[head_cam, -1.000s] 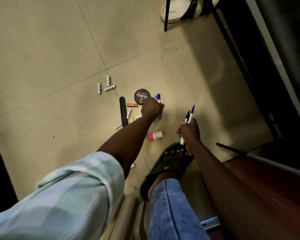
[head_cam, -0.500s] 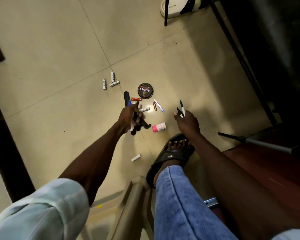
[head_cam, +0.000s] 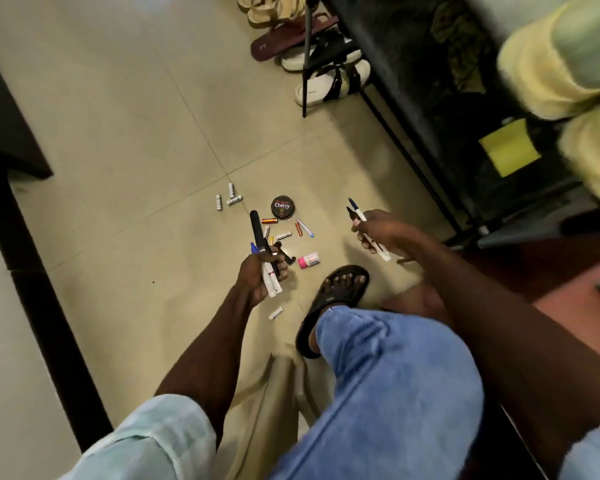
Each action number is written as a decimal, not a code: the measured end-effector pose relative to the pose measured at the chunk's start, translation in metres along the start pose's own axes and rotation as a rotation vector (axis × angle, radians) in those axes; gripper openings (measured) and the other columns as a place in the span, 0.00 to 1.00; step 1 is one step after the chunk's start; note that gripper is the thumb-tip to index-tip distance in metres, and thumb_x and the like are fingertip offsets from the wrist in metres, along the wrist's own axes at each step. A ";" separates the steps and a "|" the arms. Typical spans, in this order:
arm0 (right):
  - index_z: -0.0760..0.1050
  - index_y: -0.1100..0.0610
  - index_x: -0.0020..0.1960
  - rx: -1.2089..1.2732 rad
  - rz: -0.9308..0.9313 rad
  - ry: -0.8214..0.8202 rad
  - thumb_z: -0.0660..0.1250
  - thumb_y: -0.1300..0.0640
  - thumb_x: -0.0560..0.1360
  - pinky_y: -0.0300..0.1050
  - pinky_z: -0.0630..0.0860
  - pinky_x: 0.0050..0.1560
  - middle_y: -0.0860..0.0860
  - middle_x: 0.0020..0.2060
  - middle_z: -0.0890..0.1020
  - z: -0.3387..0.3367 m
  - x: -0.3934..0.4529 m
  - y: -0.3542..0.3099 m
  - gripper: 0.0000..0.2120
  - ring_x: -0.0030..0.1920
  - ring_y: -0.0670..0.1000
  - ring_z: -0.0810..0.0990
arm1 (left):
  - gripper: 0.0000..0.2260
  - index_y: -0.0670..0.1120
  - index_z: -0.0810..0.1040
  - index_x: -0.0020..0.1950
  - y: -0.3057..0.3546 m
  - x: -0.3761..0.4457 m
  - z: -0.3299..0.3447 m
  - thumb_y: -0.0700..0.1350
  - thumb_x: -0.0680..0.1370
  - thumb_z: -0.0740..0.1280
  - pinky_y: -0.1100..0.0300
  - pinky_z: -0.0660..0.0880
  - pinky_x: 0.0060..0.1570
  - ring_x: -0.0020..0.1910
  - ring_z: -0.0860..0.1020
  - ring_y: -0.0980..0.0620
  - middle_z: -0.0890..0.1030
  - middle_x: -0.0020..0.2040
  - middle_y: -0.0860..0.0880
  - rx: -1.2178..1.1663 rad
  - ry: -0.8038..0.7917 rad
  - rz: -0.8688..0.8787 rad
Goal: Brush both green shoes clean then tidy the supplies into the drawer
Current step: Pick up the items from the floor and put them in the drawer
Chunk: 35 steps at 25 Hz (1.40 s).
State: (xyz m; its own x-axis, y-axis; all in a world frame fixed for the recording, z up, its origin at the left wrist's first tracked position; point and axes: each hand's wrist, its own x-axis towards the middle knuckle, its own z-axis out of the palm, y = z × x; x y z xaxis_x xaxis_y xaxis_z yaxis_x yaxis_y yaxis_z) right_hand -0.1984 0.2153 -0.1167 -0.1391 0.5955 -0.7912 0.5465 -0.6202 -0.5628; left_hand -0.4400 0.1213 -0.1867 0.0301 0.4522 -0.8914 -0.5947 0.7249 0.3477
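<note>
Gathering scattered supplies off the tiled floor (head_cam: 118,133), judging by the spread; tidying stage, brushing apparently done, no drawer in view

Left hand (head_cam: 261,271) gripping a bundle: long black stick (head_cam: 259,233), blue-capped marker (head_cam: 253,248), white tube (head_cam: 271,284), fingers curled round all 3. Right hand (head_cam: 378,233) pinching 2 pens (head_cam: 361,220), tips pointing up and away, fingers closed on the barrels

Lying loose on the floor: Cherry polish tin (head_cam: 282,206), pink-capped bottle (head_cam: 309,260) just beside the left hand, orange battery (head_cam: 269,221), 3 white batteries (head_cam: 230,199) well apart up-left, 1 more white battery (head_cam: 275,312) near the sandalled foot (head_cam: 340,289). Green shoes (head_cam: 561,64) blurred at upper right, seemingly on the black rack (head_cam: 465,98)

Doing it well:
- Passing the left bundle to the right hand, or dropping it off first; left grip looking full, another pick likely spilling the tube
- Scooping small batteries together before lifting, not 1 by 1
- Taking the tin flat, lid up
- Checking near the foot for the stray battery
</note>
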 end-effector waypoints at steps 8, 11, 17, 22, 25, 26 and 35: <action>0.69 0.58 0.46 0.410 -0.244 0.303 0.56 0.58 0.82 0.33 0.60 0.20 0.51 0.28 0.69 -0.005 -0.215 -0.041 0.07 0.18 0.44 0.66 | 0.07 0.43 0.72 0.44 0.025 -0.177 0.123 0.38 0.81 0.57 0.67 0.70 0.24 0.22 0.70 0.55 0.71 0.26 0.50 0.118 -0.441 0.123; 0.70 0.57 0.48 0.605 -0.345 0.438 0.56 0.58 0.81 0.33 0.60 0.21 0.51 0.29 0.69 0.004 -0.294 -0.021 0.06 0.19 0.44 0.66 | 0.08 0.43 0.75 0.50 0.010 -0.254 0.163 0.38 0.81 0.57 0.67 0.71 0.26 0.24 0.72 0.55 0.73 0.27 0.50 0.152 -0.607 0.142; 0.70 0.60 0.50 0.889 -0.383 0.556 0.57 0.64 0.81 0.40 0.74 0.29 0.57 0.33 0.78 0.031 -0.401 0.099 0.04 0.27 0.50 0.79 | 0.08 0.42 0.73 0.45 -0.076 -0.343 0.210 0.35 0.80 0.55 0.66 0.73 0.26 0.25 0.75 0.53 0.77 0.29 0.47 0.577 -0.778 0.039; 0.68 0.65 0.52 0.932 -0.112 0.476 0.55 0.58 0.83 0.46 0.80 0.31 0.65 0.40 0.82 0.052 -0.443 0.222 0.10 0.34 0.60 0.83 | 0.08 0.41 0.73 0.43 -0.183 -0.349 0.218 0.34 0.79 0.57 0.65 0.72 0.24 0.24 0.74 0.53 0.76 0.28 0.47 1.090 -0.765 -0.091; 0.69 0.66 0.51 0.998 -0.006 0.541 0.54 0.61 0.82 0.46 0.79 0.30 0.65 0.39 0.82 0.060 -0.450 0.260 0.09 0.31 0.57 0.81 | 0.08 0.41 0.73 0.41 -0.221 -0.341 0.223 0.35 0.78 0.58 0.65 0.71 0.23 0.23 0.74 0.53 0.76 0.27 0.47 1.301 -0.744 -0.121; 0.70 0.66 0.49 1.007 0.041 0.579 0.55 0.62 0.82 0.46 0.80 0.31 0.63 0.38 0.81 0.060 -0.448 0.268 0.08 0.31 0.56 0.80 | 0.08 0.41 0.73 0.41 -0.228 -0.336 0.227 0.35 0.78 0.58 0.65 0.71 0.23 0.23 0.74 0.53 0.76 0.27 0.47 1.341 -0.744 -0.121; 0.71 0.59 0.35 0.485 0.496 0.520 0.65 0.58 0.77 0.40 0.67 0.29 0.54 0.29 0.73 0.055 -0.410 0.302 0.13 0.29 0.51 0.72 | 0.07 0.42 0.74 0.47 -0.258 -0.276 0.243 0.34 0.79 0.58 0.63 0.68 0.22 0.22 0.71 0.53 0.75 0.31 0.46 1.606 -0.780 -0.166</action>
State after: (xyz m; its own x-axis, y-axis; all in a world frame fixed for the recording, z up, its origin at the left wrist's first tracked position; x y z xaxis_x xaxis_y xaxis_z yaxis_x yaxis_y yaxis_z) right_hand -0.0216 -0.2443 0.0251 0.4818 0.2835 -0.8291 0.0155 -0.9488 -0.3154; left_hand -0.0996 -0.0637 0.0406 0.6192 0.1011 -0.7787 0.7233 0.3128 0.6157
